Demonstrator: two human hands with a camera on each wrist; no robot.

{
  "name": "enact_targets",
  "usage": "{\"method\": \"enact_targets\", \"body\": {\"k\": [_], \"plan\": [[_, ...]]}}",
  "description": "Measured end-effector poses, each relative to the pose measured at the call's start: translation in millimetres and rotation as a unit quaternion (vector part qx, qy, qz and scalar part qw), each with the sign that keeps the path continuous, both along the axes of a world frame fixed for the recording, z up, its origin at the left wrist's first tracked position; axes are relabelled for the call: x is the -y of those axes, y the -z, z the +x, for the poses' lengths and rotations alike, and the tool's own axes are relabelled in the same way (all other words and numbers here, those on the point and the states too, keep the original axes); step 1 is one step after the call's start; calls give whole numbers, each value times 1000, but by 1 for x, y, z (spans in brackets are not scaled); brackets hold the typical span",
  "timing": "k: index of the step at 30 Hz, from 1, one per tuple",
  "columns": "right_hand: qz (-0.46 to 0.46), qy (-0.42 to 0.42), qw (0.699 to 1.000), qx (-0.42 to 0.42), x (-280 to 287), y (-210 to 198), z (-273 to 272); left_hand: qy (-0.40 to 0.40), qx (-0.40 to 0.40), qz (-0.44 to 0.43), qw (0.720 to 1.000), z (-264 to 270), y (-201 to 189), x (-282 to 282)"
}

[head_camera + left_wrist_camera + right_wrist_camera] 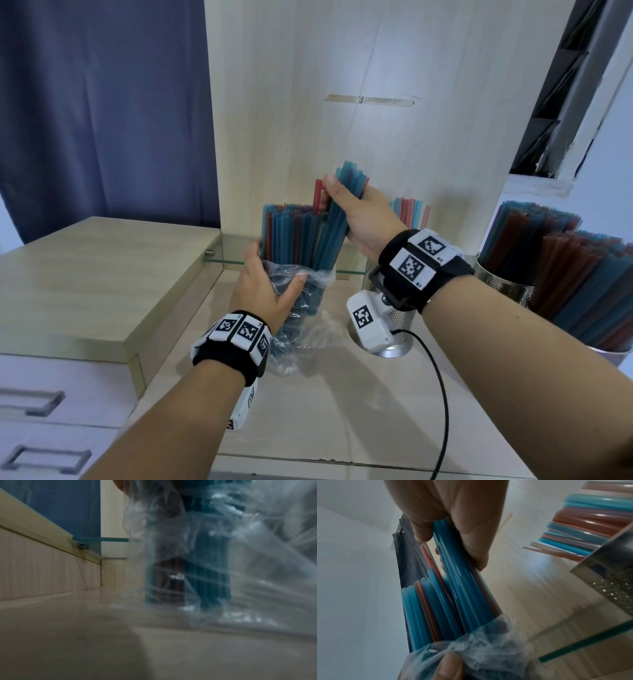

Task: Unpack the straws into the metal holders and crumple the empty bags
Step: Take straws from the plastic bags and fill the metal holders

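We are holding the clear bag (301, 308) upright with our left hand (263, 287) while our right hand (359, 219) is gripping a straw bundle (337, 219) above it, the two metal holders (507, 284) right of the bag already looking full, this bag unemptied and uncrumpled.

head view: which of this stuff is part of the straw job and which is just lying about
Part of the job:
- plastic bag, gripped by the left hand
- straw bunch, gripped by the right hand
- metal holders, already holding straws

Lying about:
- drawer unit
- blue curtain
- black cable
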State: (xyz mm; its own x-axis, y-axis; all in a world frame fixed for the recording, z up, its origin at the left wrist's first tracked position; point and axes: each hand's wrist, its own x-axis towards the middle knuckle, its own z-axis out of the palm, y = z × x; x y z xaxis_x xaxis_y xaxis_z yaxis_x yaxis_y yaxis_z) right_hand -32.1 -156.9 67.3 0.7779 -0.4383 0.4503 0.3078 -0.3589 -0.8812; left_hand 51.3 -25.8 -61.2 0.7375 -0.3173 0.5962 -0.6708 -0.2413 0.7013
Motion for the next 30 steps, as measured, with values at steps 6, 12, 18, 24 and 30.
{"method": "enact_targets", "body": {"k": [6, 12, 18, 24, 30], "plan": [[-9, 18, 1000, 5, -2, 5, -6, -1, 1, -3, 1000, -1, 0, 0], [-43, 48, 998, -1, -7, -5, -5, 1, -7, 4, 1000, -1, -1, -1], [46, 26, 994, 95, -6, -22, -1, 4, -1, 5, 1000, -2, -1, -1], [50, 46, 992, 104, -2, -50, -4, 8, -2, 2, 1000, -2, -2, -1], [68, 54, 988, 128, 9, -82, -10, 10, -4, 1, 1000, 0, -1, -1]]}}
